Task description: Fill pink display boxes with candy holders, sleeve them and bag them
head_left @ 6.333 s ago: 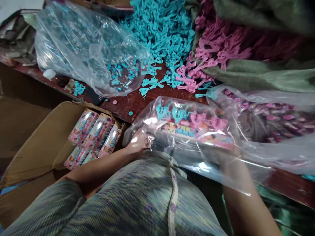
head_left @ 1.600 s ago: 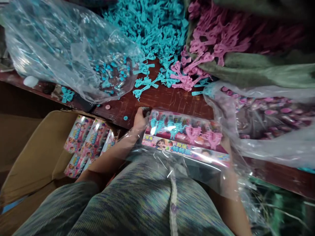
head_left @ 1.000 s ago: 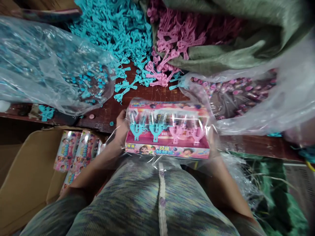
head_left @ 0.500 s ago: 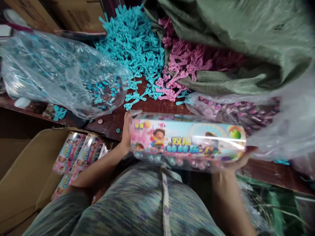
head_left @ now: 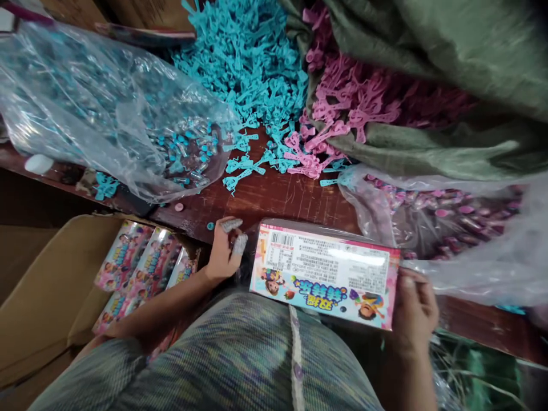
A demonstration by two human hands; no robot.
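Standing at my left, an open brown cardboard carton (head_left: 43, 291) holds glossy printed packs (head_left: 124, 251) packed tightly together; one pushed in askew might crease its neighbours. Beside it, on the dark red-brown counter (head_left: 295, 200), a clear plastic bag (head_left: 107, 108) of blue-capped tubes lies slumped near the edge, and a knock from my forearm could spill its contents. A small blue disc (head_left: 210, 226) rests close to the edge, easily brushed off. My left hand (head_left: 222, 257), two digits wrapped in a pale covering, is half spread and grips nothing; the wrapping would probably dull its feel. Next comes the heap of turquoise plastic pieces (head_left: 252, 68). In front of me, between my hands, is the long rectangular box (head_left: 325, 277), its printed panel uppermost with the lettering upside down. My right hand (head_left: 415, 308) alone pinches its right end, so the far end could dip or twist if the slick surface slips. Further right, a clear plastic bag (head_left: 454, 220) of pink-capped tubes lies near that hand, and its loose film could catch on my fingers.
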